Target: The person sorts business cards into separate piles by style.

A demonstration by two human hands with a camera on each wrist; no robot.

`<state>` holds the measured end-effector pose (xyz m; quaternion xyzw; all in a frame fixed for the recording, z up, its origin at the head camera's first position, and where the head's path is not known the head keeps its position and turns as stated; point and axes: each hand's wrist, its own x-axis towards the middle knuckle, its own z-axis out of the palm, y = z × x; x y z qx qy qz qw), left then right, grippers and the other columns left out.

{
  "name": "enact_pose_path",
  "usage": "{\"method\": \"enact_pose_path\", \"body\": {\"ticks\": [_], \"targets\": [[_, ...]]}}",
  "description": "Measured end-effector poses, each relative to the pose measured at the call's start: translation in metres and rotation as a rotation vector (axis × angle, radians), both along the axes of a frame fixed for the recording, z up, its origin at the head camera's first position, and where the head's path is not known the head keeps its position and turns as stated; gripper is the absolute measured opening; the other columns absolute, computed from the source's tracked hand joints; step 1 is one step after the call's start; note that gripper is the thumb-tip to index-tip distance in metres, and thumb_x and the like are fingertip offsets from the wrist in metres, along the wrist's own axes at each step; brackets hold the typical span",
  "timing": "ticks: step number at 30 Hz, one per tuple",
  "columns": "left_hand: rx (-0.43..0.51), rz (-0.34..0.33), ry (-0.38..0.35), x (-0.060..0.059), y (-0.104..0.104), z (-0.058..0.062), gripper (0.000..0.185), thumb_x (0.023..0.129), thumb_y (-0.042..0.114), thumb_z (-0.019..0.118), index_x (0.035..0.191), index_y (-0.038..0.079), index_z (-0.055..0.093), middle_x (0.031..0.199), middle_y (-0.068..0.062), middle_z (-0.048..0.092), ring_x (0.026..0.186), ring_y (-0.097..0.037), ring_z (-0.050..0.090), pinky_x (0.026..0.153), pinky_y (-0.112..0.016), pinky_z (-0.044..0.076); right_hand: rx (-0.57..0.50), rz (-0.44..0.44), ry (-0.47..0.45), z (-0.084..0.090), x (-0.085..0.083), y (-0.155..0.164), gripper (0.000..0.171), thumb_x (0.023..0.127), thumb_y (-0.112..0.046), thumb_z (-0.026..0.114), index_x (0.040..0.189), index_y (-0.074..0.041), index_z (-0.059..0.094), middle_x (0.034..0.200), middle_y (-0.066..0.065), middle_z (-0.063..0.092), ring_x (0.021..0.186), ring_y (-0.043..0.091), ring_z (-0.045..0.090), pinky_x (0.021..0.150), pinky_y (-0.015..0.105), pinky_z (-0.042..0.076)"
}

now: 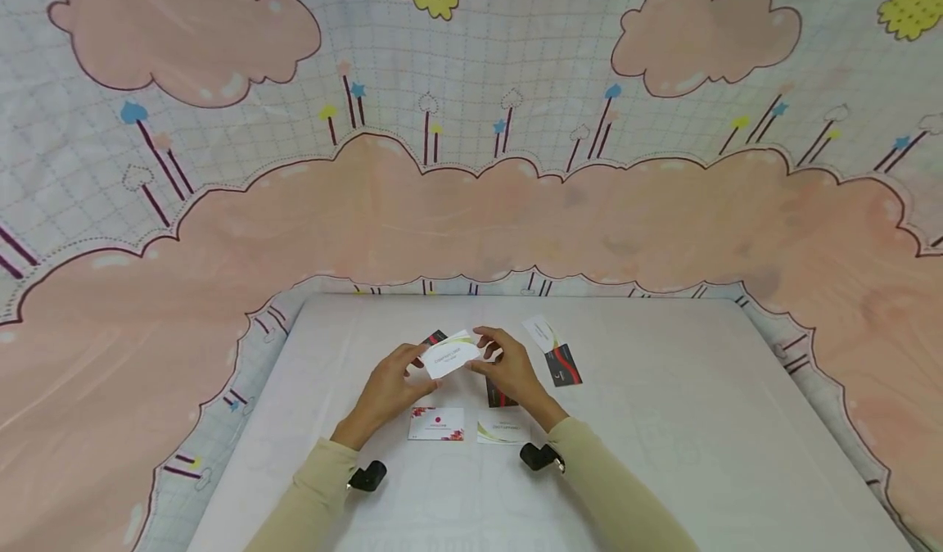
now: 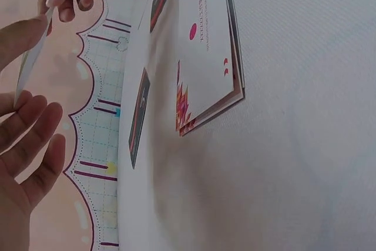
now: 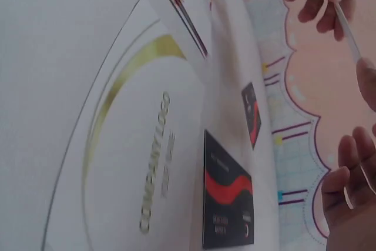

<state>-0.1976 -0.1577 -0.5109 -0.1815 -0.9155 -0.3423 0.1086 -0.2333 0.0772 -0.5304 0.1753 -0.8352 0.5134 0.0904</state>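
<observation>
Backdrop: cartoon cloud-print cloth (image 1: 471, 208) hangs behind and round your desk (image 1: 700, 421), which is covered in plain white.
Held card: a white card with a green swoosh (image 1: 451, 356) is lifted above the middle of the desk, between both your hands.
Left hand (image 1: 388, 388): your grip pinches the card's left end, thumb and fingers curled on it.
Right hand (image 1: 508, 368): your grip pinches the card's right end.
Near edge: a white card with a red dot (image 1: 437, 423) lies flat, just beside a second green-swoosh card (image 1: 503, 432) on its right.
Under your right hand: a dark card with red (image 1: 498, 395), partly hidden.
Toward the far edge: a white card (image 1: 539, 332) touches a black card with a red wave (image 1: 563, 365); another dark card (image 1: 435, 337) peeks out behind the held one.
Wrists: a black camera (image 1: 367, 476) sits on each beige sleeve (image 1: 309, 495).
</observation>
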Motion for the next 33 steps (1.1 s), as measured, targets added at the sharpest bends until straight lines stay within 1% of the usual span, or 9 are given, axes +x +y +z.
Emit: {"method": "enact_pose_path", "body": {"ticks": [4, 8, 15, 19, 22, 25, 29, 31, 33], "targets": [[-0.004, -0.055, -0.015, 0.001, 0.001, -0.001, 0.062, 0.076, 0.026, 0.084, 0.129, 0.005, 0.061, 0.116, -0.002, 0.065, 0.092, -0.016, 0.061, 0.074, -0.026, 0.051, 0.071, 0.072, -0.008, 0.001, 0.001, 0.011, 0.065, 0.075, -0.012, 0.084, 0.135, -0.012, 0.058, 0.107, 0.005, 0.062, 0.084, 0.013, 0.059, 0.071, 0.02, 0.049], [-0.009, -0.095, -0.056, 0.003, 0.003, 0.0, 0.059, 0.077, 0.025, 0.084, 0.13, 0.01, 0.061, 0.119, 0.001, 0.065, 0.096, -0.014, 0.061, 0.077, -0.028, 0.052, 0.137, 0.118, -0.015, 0.002, 0.004, 0.021, 0.069, 0.076, -0.014, 0.084, 0.139, -0.013, 0.055, 0.109, 0.005, 0.061, 0.085, 0.014, 0.06, 0.068, 0.019, 0.046], [-0.036, -0.137, -0.117, 0.006, 0.006, 0.001, 0.059, 0.08, 0.026, 0.082, 0.133, 0.015, 0.059, 0.121, 0.005, 0.063, 0.099, -0.012, 0.06, 0.081, -0.03, 0.053, 0.176, 0.192, 0.015, 0.006, 0.011, 0.033, 0.064, 0.075, -0.012, 0.084, 0.133, -0.007, 0.059, 0.109, 0.009, 0.062, 0.085, 0.029, 0.063, 0.067, 0.029, 0.054], [-0.048, -0.16, -0.119, 0.008, 0.009, 0.001, 0.061, 0.08, 0.025, 0.081, 0.135, 0.015, 0.058, 0.123, 0.004, 0.063, 0.1, -0.014, 0.061, 0.081, -0.032, 0.053, 0.218, 0.178, 0.023, 0.009, 0.017, 0.038, 0.061, 0.074, -0.016, 0.085, 0.129, -0.008, 0.06, 0.109, 0.006, 0.062, 0.086, 0.025, 0.061, 0.068, 0.03, 0.052], [-0.069, -0.173, -0.107, 0.009, 0.013, 0.001, 0.063, 0.08, 0.026, 0.081, 0.137, 0.013, 0.057, 0.128, 0.001, 0.062, 0.101, -0.016, 0.062, 0.081, -0.033, 0.054, 0.253, 0.154, 0.021, 0.012, 0.021, 0.042, 0.06, 0.073, -0.019, 0.086, 0.127, -0.011, 0.061, 0.108, 0.002, 0.062, 0.086, 0.024, 0.06, 0.071, 0.036, 0.051], [-0.08, -0.187, -0.093, 0.01, 0.017, 0.002, 0.062, 0.079, 0.028, 0.082, 0.135, 0.014, 0.058, 0.127, 0.002, 0.062, 0.101, -0.016, 0.062, 0.083, -0.035, 0.053, 0.285, 0.133, 0.01, 0.013, 0.025, 0.046, 0.06, 0.072, -0.021, 0.088, 0.125, -0.013, 0.061, 0.109, -0.001, 0.061, 0.091, 0.025, 0.06, 0.079, 0.044, 0.051], [-0.093, -0.203, -0.078, 0.012, 0.023, 0.001, 0.057, 0.077, 0.029, 0.083, 0.129, 0.018, 0.061, 0.124, 0.005, 0.061, 0.102, -0.014, 0.061, 0.086, -0.038, 0.053, 0.321, 0.121, -0.008, 0.013, 0.032, 0.054, 0.061, 0.07, -0.025, 0.089, 0.124, -0.017, 0.062, 0.116, -0.004, 0.06, 0.1, 0.025, 0.059, 0.086, 0.046, 0.051], [-0.097, -0.209, -0.085, 0.013, 0.025, 0.0, 0.058, 0.077, 0.029, 0.083, 0.129, 0.017, 0.061, 0.126, 0.003, 0.061, 0.105, -0.015, 0.061, 0.089, -0.041, 0.053, 0.331, 0.123, -0.015, 0.013, 0.036, 0.058, 0.059, 0.071, -0.025, 0.088, 0.124, -0.018, 0.061, 0.119, -0.003, 0.059, 0.102, 0.025, 0.058, 0.086, 0.047, 0.051], [-0.109, -0.223, -0.094, 0.015, 0.028, 0.0, 0.059, 0.077, 0.029, 0.083, 0.13, 0.017, 0.061, 0.131, -0.001, 0.059, 0.113, -0.02, 0.061, 0.094, -0.044, 0.053, 0.341, 0.124, -0.019, 0.012, 0.04, 0.062, 0.058, 0.073, -0.025, 0.088, 0.124, -0.019, 0.061, 0.121, -0.002, 0.059, 0.104, 0.026, 0.058, 0.086, 0.048, 0.052]]}}
